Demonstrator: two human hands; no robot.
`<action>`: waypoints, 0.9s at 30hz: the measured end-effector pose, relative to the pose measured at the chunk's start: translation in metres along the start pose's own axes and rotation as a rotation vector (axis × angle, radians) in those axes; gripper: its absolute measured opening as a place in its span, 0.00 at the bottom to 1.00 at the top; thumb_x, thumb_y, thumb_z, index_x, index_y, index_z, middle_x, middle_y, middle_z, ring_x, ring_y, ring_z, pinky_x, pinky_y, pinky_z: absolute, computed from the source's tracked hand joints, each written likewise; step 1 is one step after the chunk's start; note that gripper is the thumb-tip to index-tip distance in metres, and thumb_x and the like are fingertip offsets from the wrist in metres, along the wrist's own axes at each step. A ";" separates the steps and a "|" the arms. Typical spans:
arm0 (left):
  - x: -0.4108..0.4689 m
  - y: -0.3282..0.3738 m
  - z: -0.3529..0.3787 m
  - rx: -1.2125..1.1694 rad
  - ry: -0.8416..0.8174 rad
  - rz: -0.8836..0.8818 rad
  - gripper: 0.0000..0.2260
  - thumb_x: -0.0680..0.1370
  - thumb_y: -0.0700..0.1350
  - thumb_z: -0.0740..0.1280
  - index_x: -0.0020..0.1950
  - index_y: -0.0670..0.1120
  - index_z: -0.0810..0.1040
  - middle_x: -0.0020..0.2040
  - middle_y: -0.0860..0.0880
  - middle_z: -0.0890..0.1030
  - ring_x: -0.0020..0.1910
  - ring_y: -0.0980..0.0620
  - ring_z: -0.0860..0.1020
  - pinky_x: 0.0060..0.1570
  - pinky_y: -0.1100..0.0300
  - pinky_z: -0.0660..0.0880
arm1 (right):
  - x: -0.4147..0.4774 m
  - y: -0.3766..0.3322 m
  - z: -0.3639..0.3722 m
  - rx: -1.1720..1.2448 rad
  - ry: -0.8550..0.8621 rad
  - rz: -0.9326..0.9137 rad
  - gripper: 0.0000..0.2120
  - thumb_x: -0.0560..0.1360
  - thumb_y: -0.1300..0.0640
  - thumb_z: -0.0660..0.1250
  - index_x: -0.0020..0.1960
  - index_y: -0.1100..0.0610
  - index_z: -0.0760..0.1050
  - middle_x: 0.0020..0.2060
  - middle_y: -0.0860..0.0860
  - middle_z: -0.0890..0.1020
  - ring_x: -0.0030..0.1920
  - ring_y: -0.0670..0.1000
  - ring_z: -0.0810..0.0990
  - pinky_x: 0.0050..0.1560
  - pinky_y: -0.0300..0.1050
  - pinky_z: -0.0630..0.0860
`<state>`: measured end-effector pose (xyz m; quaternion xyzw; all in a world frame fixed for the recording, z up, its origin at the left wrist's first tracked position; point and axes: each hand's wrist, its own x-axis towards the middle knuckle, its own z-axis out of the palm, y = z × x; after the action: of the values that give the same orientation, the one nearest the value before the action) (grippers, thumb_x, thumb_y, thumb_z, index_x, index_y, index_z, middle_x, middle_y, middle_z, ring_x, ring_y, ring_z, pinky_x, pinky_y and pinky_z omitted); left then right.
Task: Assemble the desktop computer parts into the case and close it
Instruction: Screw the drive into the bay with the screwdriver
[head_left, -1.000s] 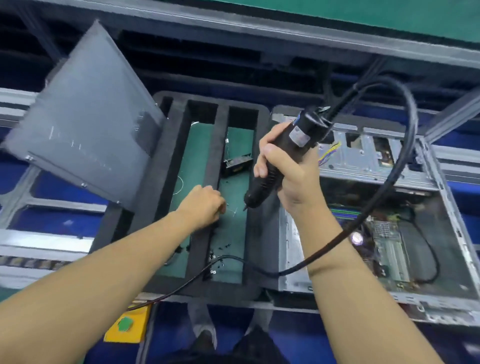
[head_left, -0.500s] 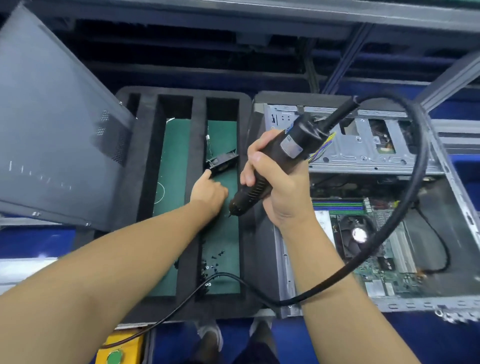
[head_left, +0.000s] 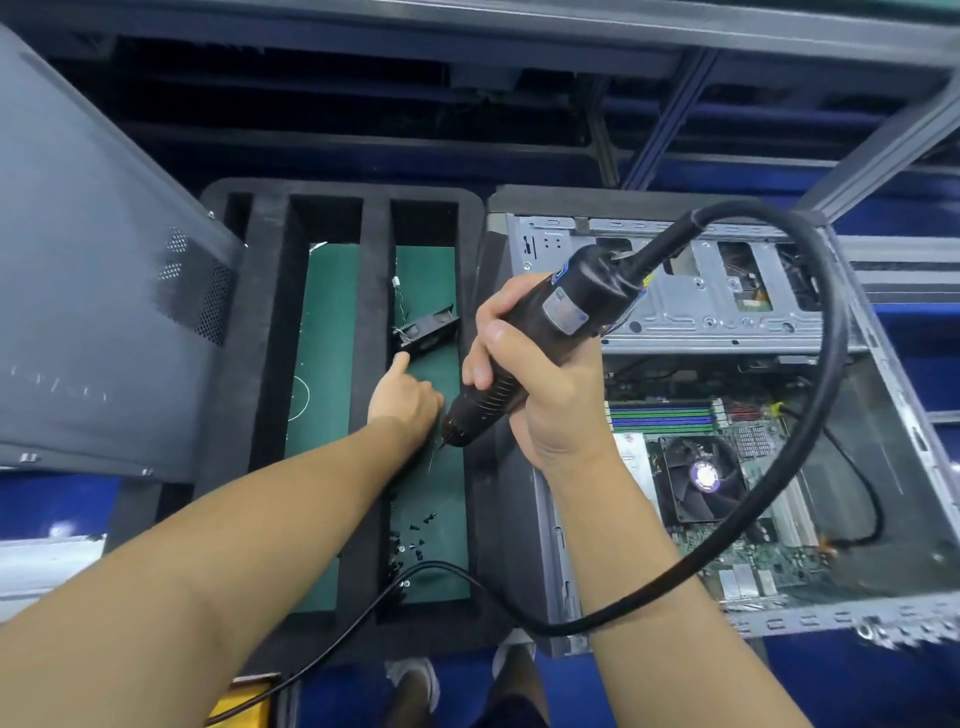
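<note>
The open computer case (head_left: 893, 447) lies on its side at the right, with its motherboard (head_left: 748, 561) and CPU cooler fan (head_left: 701, 480) exposed. My right hand (head_left: 556, 415) is shut on a black electric screwdriver (head_left: 550, 322), held above the case's left wall with its bit pointing down-left. My left hand (head_left: 402, 400) rests in the right compartment of the black foam tray (head_left: 371, 322), its curled fingers touching the bit's tip and its index finger stretched toward a small black fan (head_left: 428, 330). What the fingers hold is hidden. Several loose screws (head_left: 413, 540) lie nearer me.
The grey side panel (head_left: 88, 291) leans at the left, overlapping the tray's edge. The screwdriver's thick black cable (head_left: 826, 395) loops over the case and runs across the tray's near end. A yellow box (head_left: 244, 701) shows at the bottom. Metal frame rails run behind.
My left hand has slid up the compartment from the screws toward the small fan and now meets the screwdriver's tip. My right hand still holds the tool; the view has shifted closer.
</note>
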<state>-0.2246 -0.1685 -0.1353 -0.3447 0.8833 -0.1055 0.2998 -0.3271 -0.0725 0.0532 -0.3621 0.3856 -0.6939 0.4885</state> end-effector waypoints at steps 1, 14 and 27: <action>0.000 0.000 0.001 -0.006 0.000 -0.003 0.16 0.82 0.51 0.58 0.69 0.54 0.74 0.64 0.53 0.79 0.66 0.48 0.75 0.73 0.45 0.51 | 0.000 0.000 0.000 -0.010 0.003 -0.003 0.07 0.70 0.62 0.68 0.45 0.50 0.77 0.32 0.51 0.76 0.28 0.54 0.71 0.39 0.50 0.71; -0.064 -0.042 -0.007 -1.205 0.332 0.031 0.08 0.80 0.45 0.59 0.41 0.49 0.71 0.36 0.53 0.77 0.37 0.50 0.73 0.41 0.58 0.68 | -0.005 -0.010 0.001 0.047 0.104 0.005 0.10 0.73 0.70 0.63 0.45 0.55 0.75 0.34 0.53 0.75 0.27 0.52 0.71 0.36 0.48 0.71; -0.149 -0.021 -0.022 -2.482 0.210 0.007 0.09 0.76 0.40 0.70 0.55 0.37 0.81 0.48 0.37 0.85 0.51 0.41 0.84 0.43 0.60 0.81 | -0.008 -0.054 0.035 0.111 0.059 -0.102 0.13 0.74 0.68 0.63 0.43 0.51 0.79 0.35 0.52 0.76 0.26 0.51 0.72 0.35 0.46 0.74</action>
<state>-0.1393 -0.0840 -0.0417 -0.3825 0.4069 0.7735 -0.2998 -0.3159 -0.0591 0.1160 -0.3332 0.3417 -0.7486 0.4603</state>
